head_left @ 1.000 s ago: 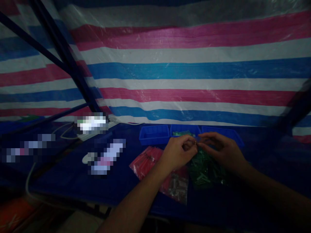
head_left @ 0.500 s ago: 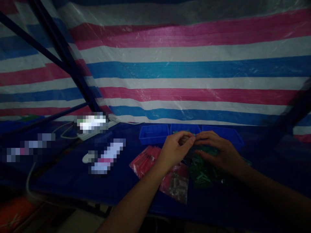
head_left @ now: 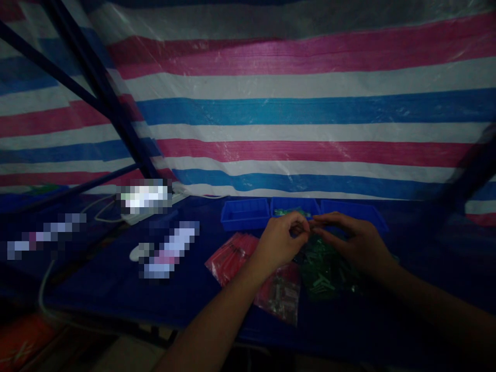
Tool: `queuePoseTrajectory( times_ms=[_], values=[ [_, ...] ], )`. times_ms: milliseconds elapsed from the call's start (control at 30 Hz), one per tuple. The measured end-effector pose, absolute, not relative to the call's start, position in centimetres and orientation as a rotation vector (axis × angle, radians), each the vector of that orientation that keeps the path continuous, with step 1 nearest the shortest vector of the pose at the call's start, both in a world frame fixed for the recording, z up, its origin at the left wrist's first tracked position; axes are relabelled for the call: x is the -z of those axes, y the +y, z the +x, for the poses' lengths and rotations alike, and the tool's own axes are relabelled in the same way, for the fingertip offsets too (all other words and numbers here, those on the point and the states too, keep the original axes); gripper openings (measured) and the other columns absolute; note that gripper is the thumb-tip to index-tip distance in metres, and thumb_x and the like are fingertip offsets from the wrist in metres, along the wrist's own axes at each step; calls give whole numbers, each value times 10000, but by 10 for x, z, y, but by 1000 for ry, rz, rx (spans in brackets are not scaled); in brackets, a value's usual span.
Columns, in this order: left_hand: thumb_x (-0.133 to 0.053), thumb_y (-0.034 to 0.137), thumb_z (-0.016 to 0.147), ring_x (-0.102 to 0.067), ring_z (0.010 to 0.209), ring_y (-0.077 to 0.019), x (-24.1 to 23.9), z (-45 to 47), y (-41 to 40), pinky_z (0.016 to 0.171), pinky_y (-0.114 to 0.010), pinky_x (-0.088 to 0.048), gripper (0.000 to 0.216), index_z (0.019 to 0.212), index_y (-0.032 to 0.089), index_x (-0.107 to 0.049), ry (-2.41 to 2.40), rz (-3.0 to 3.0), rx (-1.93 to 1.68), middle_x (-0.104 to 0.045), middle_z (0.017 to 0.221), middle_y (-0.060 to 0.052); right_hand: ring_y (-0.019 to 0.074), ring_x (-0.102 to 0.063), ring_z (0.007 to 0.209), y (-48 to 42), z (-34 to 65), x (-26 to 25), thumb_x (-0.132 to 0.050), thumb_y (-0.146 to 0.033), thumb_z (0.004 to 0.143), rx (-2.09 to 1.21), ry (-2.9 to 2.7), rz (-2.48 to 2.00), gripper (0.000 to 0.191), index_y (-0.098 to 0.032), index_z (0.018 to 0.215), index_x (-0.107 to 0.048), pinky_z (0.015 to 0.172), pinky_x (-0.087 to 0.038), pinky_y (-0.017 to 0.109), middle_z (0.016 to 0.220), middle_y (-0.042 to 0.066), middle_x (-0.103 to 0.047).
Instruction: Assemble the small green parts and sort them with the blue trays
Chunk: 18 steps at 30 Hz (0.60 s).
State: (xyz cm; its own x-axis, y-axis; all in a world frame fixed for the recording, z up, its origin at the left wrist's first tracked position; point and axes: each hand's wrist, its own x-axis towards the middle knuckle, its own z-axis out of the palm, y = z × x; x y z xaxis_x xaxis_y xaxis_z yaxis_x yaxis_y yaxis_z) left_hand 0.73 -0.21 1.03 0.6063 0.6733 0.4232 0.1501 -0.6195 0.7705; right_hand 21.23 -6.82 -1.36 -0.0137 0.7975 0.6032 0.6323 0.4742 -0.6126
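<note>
My left hand and my right hand meet fingertip to fingertip above the dark blue table. Both are pinched on a tiny part between them, too small and dark to name. Under the right hand lies a clear bag of green pieces. Below the left hand sit two bags of red pieces, one on the left and one nearer me.
Three blue trays stand in a row behind the hands: the left one, the middle one with green pieces, and the right one. A striped tarp hangs behind. Dark frame poles and a white cable are at left.
The hands stayed together over the green bag, shifting only slightly; the pinching fingertips rose a little toward the trays and then settled back.
</note>
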Motion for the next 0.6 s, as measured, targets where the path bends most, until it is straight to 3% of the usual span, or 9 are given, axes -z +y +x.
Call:
queuePoseTrajectory(
  times_ms=[333, 533, 600],
  values=[
    [-776, 197, 847, -741, 970, -187, -3, 10, 2, 877, -320, -572, 333, 1104, 209, -563, 692, 2071, -1056, -766, 1051, -55, 269, -732, 957, -69, 216, 3, -685, -287, 947, 20, -1825, -1150, 131, -311, 1068, -728, 844, -592, 433, 1015, 45, -775],
    [-688, 289, 938, -723, 987, -218, -1, 7, 4, 910, -366, -556, 146, 1047, 199, -650, 782, 2349, -1008, -758, 1055, -68, 313, -687, 1004, -53, 251, 1, -613, -252, 960, 392, -1846, -1295, 150, -267, 1061, -723, 921, -534, 504, 1049, 83, -763],
    [-665, 355, 958, -719, 993, -242, 1, 5, 4, 916, -388, -547, 176, 1033, 197, -685, 800, 2489, -909, -761, 1044, -74, 342, -659, 986, -45, 266, 5, -613, -259, 936, 527, -1856, -1371, 138, -238, 1002, -732, 926, -513, 538, 988, 98, -766]
  ],
)
